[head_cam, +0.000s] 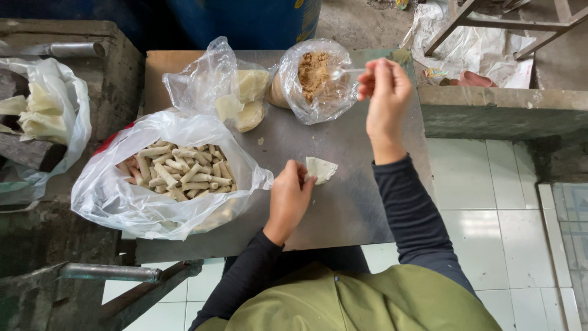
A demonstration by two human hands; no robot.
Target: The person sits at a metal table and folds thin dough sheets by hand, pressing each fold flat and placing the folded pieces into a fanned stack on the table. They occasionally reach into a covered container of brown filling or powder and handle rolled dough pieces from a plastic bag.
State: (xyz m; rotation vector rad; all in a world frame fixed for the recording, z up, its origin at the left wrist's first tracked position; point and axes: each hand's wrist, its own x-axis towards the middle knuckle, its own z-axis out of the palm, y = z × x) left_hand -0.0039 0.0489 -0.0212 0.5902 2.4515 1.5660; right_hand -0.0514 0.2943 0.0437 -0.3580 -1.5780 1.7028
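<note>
Left hand (289, 195) pinches the edge of a small pale folded dough wrapper (321, 169) lying flat on the grey metal worktop (343, 202). Right hand (386, 92) is closed round a thin spoon handle (350, 71), reaching into the clear plastic bag of brown crumbly filling (313, 76). Beside it, a clear bag of pale wrapper sheets (242, 98). Left, an open white plastic bag of finished beige rolls (177, 168).
</note>
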